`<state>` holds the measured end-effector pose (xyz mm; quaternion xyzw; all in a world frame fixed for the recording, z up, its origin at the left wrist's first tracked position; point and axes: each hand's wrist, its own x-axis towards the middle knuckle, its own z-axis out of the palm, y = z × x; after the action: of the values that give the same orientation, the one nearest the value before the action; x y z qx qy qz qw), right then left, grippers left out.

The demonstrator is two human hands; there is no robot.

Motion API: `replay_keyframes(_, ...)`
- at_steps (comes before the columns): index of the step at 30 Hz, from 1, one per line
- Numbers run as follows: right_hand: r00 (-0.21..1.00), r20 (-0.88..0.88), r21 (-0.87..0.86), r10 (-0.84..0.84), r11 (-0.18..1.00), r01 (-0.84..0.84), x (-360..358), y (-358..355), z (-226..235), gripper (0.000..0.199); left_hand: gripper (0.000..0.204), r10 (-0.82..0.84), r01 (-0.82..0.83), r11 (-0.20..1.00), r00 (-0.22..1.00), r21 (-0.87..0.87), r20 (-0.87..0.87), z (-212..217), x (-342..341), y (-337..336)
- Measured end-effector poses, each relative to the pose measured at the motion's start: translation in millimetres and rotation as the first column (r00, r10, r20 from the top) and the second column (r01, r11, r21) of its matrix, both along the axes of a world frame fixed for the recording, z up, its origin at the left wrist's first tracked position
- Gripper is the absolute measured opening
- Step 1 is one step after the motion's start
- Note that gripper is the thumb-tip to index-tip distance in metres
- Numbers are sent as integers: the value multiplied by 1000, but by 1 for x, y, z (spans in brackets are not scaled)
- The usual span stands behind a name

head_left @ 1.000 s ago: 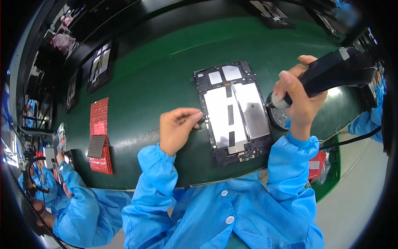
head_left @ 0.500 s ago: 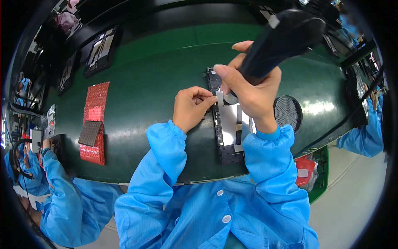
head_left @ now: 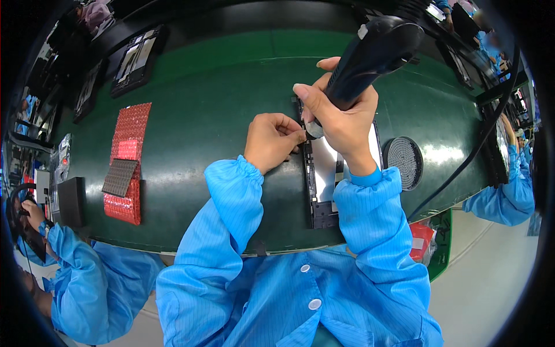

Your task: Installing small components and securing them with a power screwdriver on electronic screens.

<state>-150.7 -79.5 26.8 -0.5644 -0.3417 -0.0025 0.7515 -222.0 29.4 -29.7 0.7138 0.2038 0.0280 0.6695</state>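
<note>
Unit handling: The flat device (head_left: 324, 168) is probably light for its area and stiff along its frame, though likely to flex if lifted by one corner.
Unit fragility: The bare silver surface is likely slick and easily marked; the small parts along the left edge look delicate.
Unit hold points: Grip the opposite long sides of the black frame — keep fingertips off the silver.
Unit appearance: Thin rectangle, black border, glossy silver centre with a dark strip; much of the upper portion is covered.
Unit location: Lying flat on the counter (head_left: 202, 110), left of the round dish (head_left: 420, 168).
Black driver (head_left: 376, 52): Tilted, nose at the unit's upper left edge; contact cannot be confirmed. Probably the heavier item; hold by the barrel.
Right hand (head_left: 348, 128): Wrapped around the driver's lower barrel.
Left hand (head_left: 270, 140): Fingertips drawn together beside the driver's nose — whether they pinch anything cannot be told.
</note>
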Motion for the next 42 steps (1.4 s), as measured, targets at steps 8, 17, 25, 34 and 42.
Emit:
replay_keyframes(8,1000,9,-24,-3,1000,3,-5,-1,-3,35,6,-13,13,1000,1000,0,-1,0,0,-1)
replay_keyframes(17,976,216,-89,-2,996,21,-8,3,-7,35,8,-47,44,997,997,56,56,-5,-1,4)
replay_keyframes(25,999,-35,-2,13,1000,-13,-11,-3,7,37,14,73,-118,947,984,298,160,35,-38,48)
replay_keyframes(34,982,122,90,-142,987,131,15,-84,34,47,25,36,-94,716,995,691,98,23,-69,31)
replay_keyframes(42,945,-46,109,-325,938,328,45,-178,4,35,23,-109,87,691,994,717,-15,17,-55,43)
